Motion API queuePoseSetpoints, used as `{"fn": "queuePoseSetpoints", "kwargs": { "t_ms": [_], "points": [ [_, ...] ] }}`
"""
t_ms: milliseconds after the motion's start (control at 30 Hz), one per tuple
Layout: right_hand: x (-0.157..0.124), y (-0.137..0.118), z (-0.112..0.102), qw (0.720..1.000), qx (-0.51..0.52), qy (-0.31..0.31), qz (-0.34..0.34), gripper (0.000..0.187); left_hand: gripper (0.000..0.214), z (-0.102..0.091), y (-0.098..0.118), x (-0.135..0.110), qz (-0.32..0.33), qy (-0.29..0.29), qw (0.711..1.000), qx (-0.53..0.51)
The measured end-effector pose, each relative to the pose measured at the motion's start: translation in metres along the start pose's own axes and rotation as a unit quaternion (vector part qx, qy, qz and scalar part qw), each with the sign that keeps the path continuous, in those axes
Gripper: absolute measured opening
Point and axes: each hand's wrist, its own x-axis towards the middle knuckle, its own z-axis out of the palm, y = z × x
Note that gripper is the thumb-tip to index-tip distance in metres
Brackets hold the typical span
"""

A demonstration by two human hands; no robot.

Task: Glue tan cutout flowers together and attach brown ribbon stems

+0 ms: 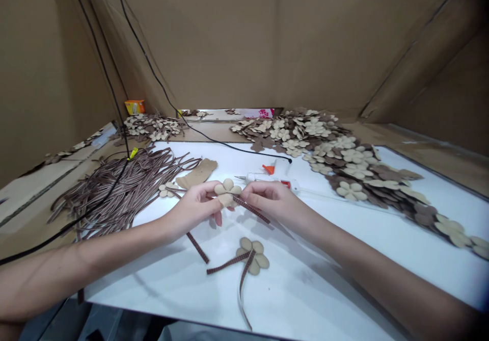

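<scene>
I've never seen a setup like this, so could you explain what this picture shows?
This picture comes from a camera worn on a person's head, looking down at their own bare hands. The left hand and right hand hold a flower cutout and a brown strip. On the white table lie a glue gun, a heap of flowers and a heap of strips.

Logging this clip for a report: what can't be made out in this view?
Head view:
- Lower petals of the flower cutout: hidden by fingers of the left hand and right hand.
- Where the brown checked ribbon joins it: hidden by those fingers.
- Print on the yellow-orange box: too small.
- Pink printed package: cut off by the cardboard.
</scene>
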Motion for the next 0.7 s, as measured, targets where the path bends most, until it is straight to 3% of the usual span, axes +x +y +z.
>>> {"fn": "queuePoseSetpoints", "kwargs": {
  "t_ms": [267, 700],
  "points": [
    [-0.0009, -0.0039, 0.0008, 1.0, 0.006, 0.009, 0.0, 0.026, 0.021, 0.001, 0.001, -0.001, -0.006, 0.004, 1.0, -0.01],
    [-0.0004, -0.0044, -0.0024, 1.0, -0.025, -0.012, -0.007, 0.035, 0.022, 0.0001, -0.0001, -0.0013, -0.01, -0.003, 1.0, -0.013]
  ]
}}
